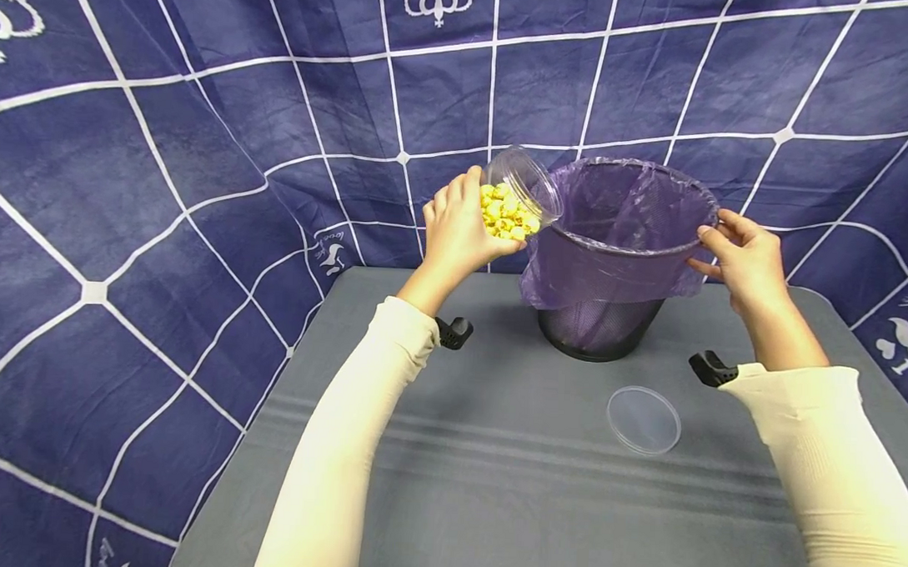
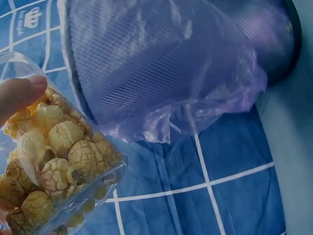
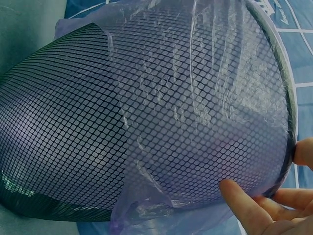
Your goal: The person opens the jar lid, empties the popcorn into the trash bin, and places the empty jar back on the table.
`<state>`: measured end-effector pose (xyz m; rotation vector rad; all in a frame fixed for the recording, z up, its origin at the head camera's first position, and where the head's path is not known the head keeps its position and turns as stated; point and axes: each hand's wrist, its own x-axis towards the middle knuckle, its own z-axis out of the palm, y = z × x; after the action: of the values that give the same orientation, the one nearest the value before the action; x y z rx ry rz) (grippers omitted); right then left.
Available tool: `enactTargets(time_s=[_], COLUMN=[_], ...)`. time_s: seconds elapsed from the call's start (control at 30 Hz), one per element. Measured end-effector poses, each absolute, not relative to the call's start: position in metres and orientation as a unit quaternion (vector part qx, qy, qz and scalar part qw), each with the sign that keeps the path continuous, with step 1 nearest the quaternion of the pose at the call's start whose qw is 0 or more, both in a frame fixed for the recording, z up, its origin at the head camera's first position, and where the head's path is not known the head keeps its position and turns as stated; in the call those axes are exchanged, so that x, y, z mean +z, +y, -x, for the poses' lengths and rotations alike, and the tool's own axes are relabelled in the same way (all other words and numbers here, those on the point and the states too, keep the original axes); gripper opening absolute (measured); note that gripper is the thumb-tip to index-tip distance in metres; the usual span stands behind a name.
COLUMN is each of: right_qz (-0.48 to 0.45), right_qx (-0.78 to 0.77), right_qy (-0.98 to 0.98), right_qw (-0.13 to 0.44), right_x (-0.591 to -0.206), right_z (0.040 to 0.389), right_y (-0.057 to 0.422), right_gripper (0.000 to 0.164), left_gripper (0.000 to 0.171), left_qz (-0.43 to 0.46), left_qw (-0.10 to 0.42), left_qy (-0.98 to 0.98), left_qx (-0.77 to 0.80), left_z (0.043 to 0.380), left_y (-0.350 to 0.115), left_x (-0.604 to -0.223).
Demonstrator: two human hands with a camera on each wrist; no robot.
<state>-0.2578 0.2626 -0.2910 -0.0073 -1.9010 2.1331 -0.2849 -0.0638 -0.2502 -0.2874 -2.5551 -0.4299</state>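
Note:
A clear plastic jar [image 1: 528, 176] of yellow popcorn [image 1: 506, 212] is gripped by my left hand [image 1: 458, 229], above the table and left of the bin. It lies tilted, its mouth toward the bin's rim; popcorn is still inside, seen close up in the left wrist view. The black mesh trash bin [image 1: 589, 345] stands on the table, lined with a purple plastic bag [image 1: 603, 279] folded over its rim. My right hand [image 1: 751, 254] holds the bin's right rim, thumb at the top edge and fingers against the outside, as the right wrist view [image 3: 274, 208] shows.
A round clear lid [image 1: 643, 419] lies flat on the grey table [image 1: 492, 485] in front of the bin. Behind the table hangs a blue cloth [image 1: 226, 142] with white lines. Black devices [image 1: 455, 333] sit at both wrists.

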Motion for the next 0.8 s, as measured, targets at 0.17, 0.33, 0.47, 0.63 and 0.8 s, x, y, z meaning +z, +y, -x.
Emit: enactTargets(time_s=[0.17,0.33,0.47,0.63,0.8], right_qz=[0.0,0.001,0.001,-0.001,0.007], right_qx=[0.737,0.735,0.734,0.73,0.726], right_qy=[-0.66,-0.662,-0.663,-0.667,-0.672], right_qw=[0.144,0.144,0.144,0.148,0.15], right_x=[-0.292,-0.292,-0.292,-0.293,-0.293], right_z=[0.258,0.258,0.258,0.259,0.259], right_y=[0.263,0.264,0.263,0.263,0.264], right_gripper=[0.068,0.067,0.066,0.065,0.065], left_gripper=[0.108,0.11,0.109,0.109,0.102], left_qz=[0.122,0.135,0.164,0.191,0.225], left_qw=[0.25,0.237,0.261,0.277,0.28], left_qy=[-0.956,-0.961,-0.951,-0.936,-0.923], left_qx=[-0.094,-0.036,0.028,0.101,0.138], left_z=[0.296,0.305,0.311,0.316,0.319], left_y=[-0.05,-0.039,-0.031,-0.024,-0.016], left_x=[-0.239,-0.232,-0.225,-0.216,-0.207])
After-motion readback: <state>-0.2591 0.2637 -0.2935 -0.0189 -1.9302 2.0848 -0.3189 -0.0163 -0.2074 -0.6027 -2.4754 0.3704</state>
